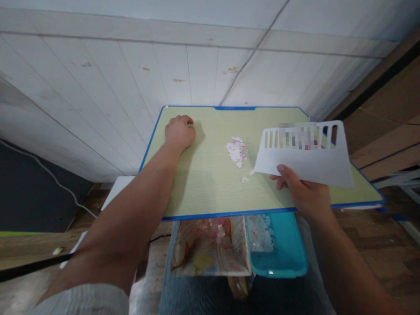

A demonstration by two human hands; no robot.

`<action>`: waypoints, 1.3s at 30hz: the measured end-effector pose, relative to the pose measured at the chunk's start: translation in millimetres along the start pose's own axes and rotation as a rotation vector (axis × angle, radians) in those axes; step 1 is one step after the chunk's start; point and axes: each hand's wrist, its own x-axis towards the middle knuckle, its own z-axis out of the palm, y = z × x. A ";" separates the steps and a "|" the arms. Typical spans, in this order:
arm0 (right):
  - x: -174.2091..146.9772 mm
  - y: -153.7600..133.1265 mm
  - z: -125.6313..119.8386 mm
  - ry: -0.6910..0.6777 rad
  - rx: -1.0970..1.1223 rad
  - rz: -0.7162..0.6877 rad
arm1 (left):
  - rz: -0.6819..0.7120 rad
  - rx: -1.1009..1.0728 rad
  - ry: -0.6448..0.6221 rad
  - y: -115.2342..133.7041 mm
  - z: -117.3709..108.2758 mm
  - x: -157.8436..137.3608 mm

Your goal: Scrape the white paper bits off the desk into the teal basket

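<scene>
My left hand (180,132) rests on the far left of the pale yellow-green tabletop (211,194), its fingers curled in. Whatever may be inside them is hidden. On the right, my right hand (302,188) grips a white slotted sheet (308,165) by its lower edge, thumb on top and fingers beneath. A row of slots runs along the sheet's far edge, and part of that edge is blurred out by pixels. Between my hands lies a small pile of white and pinkish scraps (236,151). A few loose bits sit nearer the sheet.
Below the table's blue front edge, a patterned box (215,268) and a turquoise container (290,251) sit over my lap. White scraps (261,234) lie in the turquoise one. A white panelled wall (140,77) stands behind the table, with a cable (250,56) running down it.
</scene>
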 end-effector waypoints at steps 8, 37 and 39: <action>6.2 5.1 -0.3 0.035 0.015 0.050 | 0.000 -0.013 -0.001 -0.1 -0.3 0.6; -21.8 -26.1 -34.6 0.095 0.085 0.177 | -0.019 -0.055 -0.012 -0.5 1.5 3.3; -25.1 -25.8 -37.4 0.082 0.098 0.221 | -0.012 -0.070 -0.014 -0.9 1.3 3.8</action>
